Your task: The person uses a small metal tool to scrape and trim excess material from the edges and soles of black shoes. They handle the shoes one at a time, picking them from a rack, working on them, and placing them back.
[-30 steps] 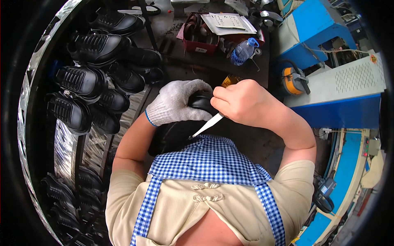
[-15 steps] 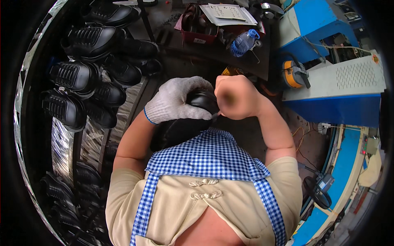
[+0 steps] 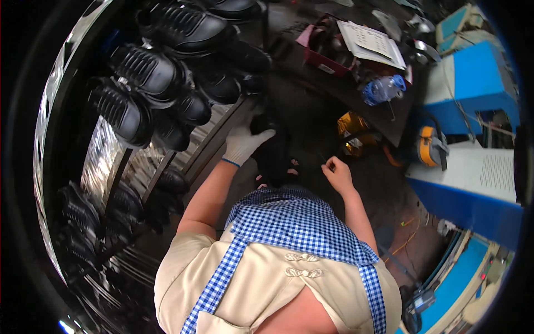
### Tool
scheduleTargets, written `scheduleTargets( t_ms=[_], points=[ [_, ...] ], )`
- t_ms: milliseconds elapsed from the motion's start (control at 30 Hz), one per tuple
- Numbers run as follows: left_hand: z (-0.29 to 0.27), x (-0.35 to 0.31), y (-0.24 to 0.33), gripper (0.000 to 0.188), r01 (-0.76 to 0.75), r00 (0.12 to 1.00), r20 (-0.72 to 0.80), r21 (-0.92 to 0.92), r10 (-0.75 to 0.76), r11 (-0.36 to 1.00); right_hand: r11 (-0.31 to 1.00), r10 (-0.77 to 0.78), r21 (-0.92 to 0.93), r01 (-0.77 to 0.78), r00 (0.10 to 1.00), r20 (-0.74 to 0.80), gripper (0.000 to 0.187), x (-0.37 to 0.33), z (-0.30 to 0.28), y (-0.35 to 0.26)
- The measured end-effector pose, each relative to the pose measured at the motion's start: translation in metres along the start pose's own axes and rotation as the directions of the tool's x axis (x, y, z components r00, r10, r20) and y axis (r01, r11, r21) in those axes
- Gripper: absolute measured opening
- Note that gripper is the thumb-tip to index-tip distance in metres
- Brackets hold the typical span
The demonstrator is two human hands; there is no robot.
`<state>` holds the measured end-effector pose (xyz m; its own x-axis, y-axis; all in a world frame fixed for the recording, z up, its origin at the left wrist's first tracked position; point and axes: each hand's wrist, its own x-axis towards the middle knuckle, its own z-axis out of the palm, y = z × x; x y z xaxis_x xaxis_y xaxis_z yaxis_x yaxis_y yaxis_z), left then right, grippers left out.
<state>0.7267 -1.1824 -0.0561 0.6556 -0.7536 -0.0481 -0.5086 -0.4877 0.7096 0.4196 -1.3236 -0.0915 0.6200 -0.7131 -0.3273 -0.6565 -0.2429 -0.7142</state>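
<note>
My left hand (image 3: 245,145), in a white knitted glove with a blue cuff edge, is closed round a black shoe (image 3: 265,123), its thumb laid across it. The shoe is dark and smeared by motion, so its outline is hard to follow. To the right, my bare right hand (image 3: 339,176) is held apart from the shoe, with its fingers curled together. A thin dark sliver seems to stick out at the fingertips; what it is cannot be made out.
A rack at left carries several black lace-up shoes (image 3: 149,69). On a dark table at the back stand a red box (image 3: 331,53), papers (image 3: 371,44) and a bottle (image 3: 381,90). A gold-coloured bag (image 3: 353,132) lies beside it. Blue-and-white machinery (image 3: 467,172) stands right.
My hands have drawn apart. The left one has lowered with the shoe toward the rack side; the right one has come away and down. The view has turned leftward.
</note>
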Motion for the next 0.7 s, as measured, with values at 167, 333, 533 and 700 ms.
scheduleTargets(
  t_ms=[167,333,533,700],
  points=[
    [-0.006,-0.056,-0.126,0.067,0.540,0.744,-0.169,-0.418,-0.646,0.731,0.992,0.102,-0.082,-0.093,0.988,0.119,0.025,0.003,0.036,0.043],
    [0.028,-0.138,-0.260,0.036,0.217,0.391,0.168,-0.972,-0.905,-0.086,0.987,0.093,-0.151,-0.059,0.970,0.224,0.026,0.013,0.058,0.069],
    [0.073,-0.110,-0.220,0.029,0.091,0.441,0.351,-0.933,-0.826,-0.348,0.977,0.095,-0.209,-0.035,0.953,0.287,0.026,0.027,0.066,0.086],
    [0.137,-0.019,-0.265,0.034,0.001,0.528,0.366,-0.903,-0.766,-0.430,0.978,0.092,-0.206,-0.043,0.967,0.237,0.025,0.029,0.053,0.098]
  ],
)
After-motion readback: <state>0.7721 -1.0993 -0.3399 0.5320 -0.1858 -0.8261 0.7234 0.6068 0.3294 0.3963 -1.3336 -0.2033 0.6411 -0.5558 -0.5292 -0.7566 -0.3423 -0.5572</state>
